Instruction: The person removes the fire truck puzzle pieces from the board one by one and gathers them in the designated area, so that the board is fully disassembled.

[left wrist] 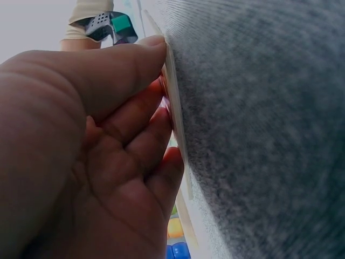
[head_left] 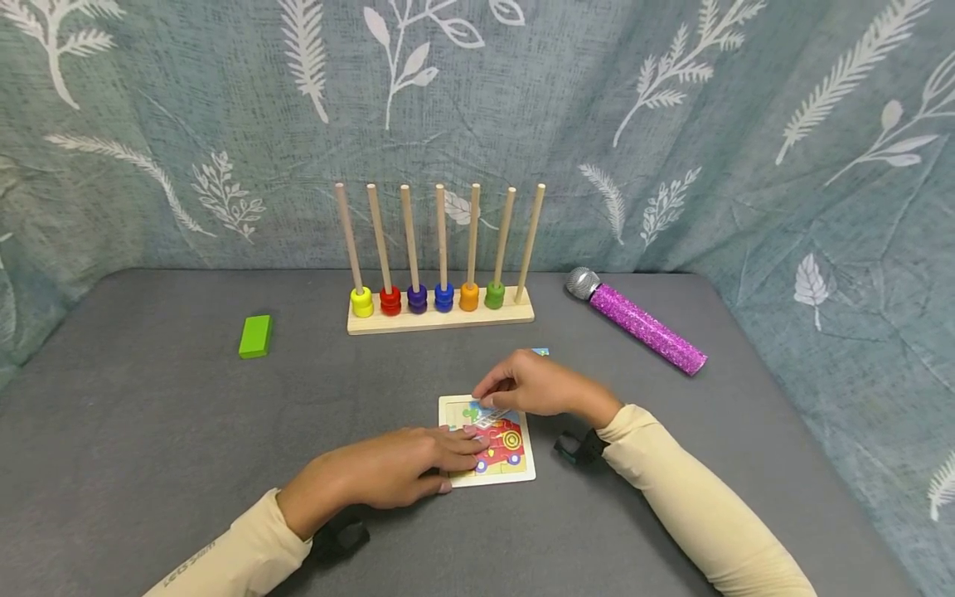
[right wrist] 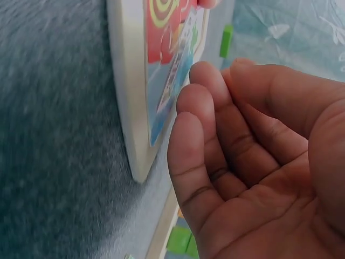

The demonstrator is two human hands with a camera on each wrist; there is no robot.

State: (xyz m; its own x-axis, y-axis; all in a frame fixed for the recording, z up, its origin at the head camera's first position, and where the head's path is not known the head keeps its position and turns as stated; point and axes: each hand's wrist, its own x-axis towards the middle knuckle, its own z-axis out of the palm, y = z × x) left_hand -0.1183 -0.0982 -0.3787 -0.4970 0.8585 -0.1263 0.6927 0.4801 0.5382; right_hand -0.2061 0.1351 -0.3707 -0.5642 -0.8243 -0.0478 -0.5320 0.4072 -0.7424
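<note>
A square jigsaw puzzle (head_left: 507, 456) in a pale wooden frame shows a red vehicle with a ladder; bare board is visible at its upper left. My left hand (head_left: 395, 468) lies over the puzzle's left side, fingers fairly straight on the picture. In the left wrist view its thumb (left wrist: 148, 48) meets the frame's edge. Over the puzzle's top edge is my right hand (head_left: 540, 385), thumb and index fingertips close together. In the right wrist view its other fingers (right wrist: 186, 135) curl loosely beside the frame. I cannot tell whether a piece is between thumb and index.
A small colourful piece (head_left: 540, 351) lies just beyond the right hand. Behind stands a wooden peg rack (head_left: 440, 323) with coloured beads on its pegs. A green block (head_left: 256, 336) lies at the left, a glittery pink microphone (head_left: 645, 327) at the right. A patterned cloth (head_left: 477, 108) hangs behind.
</note>
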